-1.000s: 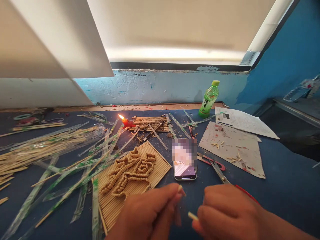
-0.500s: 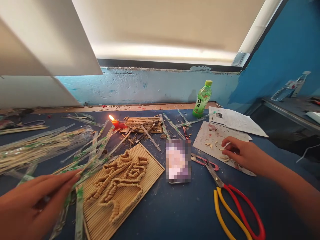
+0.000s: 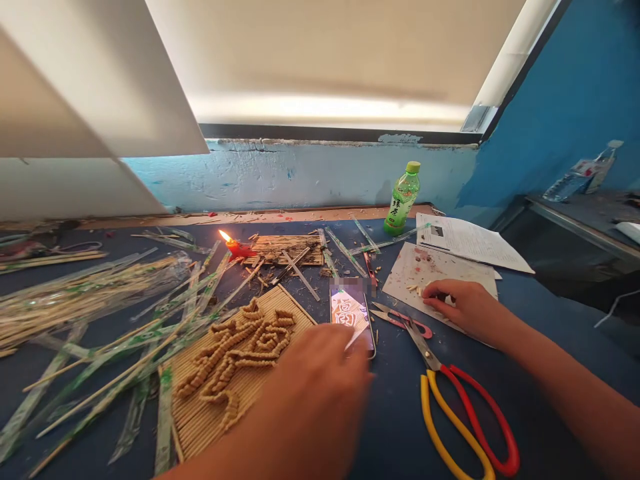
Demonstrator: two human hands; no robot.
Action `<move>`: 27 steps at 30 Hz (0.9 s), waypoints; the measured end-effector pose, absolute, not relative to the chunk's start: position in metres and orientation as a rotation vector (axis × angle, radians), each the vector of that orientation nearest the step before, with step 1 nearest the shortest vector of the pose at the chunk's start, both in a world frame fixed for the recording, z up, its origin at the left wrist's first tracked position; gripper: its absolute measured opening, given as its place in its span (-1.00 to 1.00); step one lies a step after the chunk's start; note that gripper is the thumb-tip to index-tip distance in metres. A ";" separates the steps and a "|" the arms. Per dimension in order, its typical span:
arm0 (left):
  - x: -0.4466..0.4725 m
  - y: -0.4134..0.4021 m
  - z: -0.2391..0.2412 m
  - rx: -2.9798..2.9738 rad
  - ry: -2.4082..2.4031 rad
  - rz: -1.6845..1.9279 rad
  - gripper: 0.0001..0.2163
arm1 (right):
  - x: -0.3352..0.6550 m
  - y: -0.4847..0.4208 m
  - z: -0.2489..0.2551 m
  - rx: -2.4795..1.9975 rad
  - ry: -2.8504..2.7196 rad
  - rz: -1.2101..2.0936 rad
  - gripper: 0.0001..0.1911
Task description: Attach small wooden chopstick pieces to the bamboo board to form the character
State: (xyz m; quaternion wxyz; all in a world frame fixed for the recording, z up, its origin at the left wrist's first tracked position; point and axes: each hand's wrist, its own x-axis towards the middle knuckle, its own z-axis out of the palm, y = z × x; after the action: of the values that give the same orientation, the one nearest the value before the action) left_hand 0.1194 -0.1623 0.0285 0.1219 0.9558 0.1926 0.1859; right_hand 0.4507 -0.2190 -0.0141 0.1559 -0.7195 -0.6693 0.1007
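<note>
The left hand [image 3: 320,393] has swung in from the wrappers, across the woven bamboo mat with its curled stick pattern [image 3: 235,360]. It's blurred, forefinger out onto the black smartphone [image 3: 350,310] beside the mat; whether it's pinching anything, I can't tell. The red-and-yellow scissors [image 3: 465,413] lie untouched. The right hand [image 3: 460,303] stays on the speckled paper sheet [image 3: 440,267], fingers pressed together among cut stick bits.

I see phone [image 3: 350,308] w/ glossy glass face; paper [image 3: 450,263] matt, stained. Mat [image 3: 210,420] of bare wood sticks, ribbed, rough. Scissors [image 3: 434,362]: shiny metal blades, glossy red & yellow plastic handles. Wrappers [image 3: 100,287] clear glossy plastic. Bottle [image 3: 401,200] see-thru green plastic. Tabletop [image 3: 390,413] matt dk blue, dusty. Wall [image 3: 300,177] rough, chipped paint.
</note>
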 end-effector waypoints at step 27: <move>0.268 -0.152 -0.010 2.919 0.213 0.000 -0.46 | 0.458 -0.227 -0.018 -2.022 -1.992 0.178 -0.77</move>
State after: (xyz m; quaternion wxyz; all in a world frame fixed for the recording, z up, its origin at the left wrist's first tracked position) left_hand 0.2680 -0.1518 -0.0099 0.1072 0.9916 0.0723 0.0001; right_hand 0.4575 -0.2268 -0.0184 0.1485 -0.7030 -0.6927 0.0618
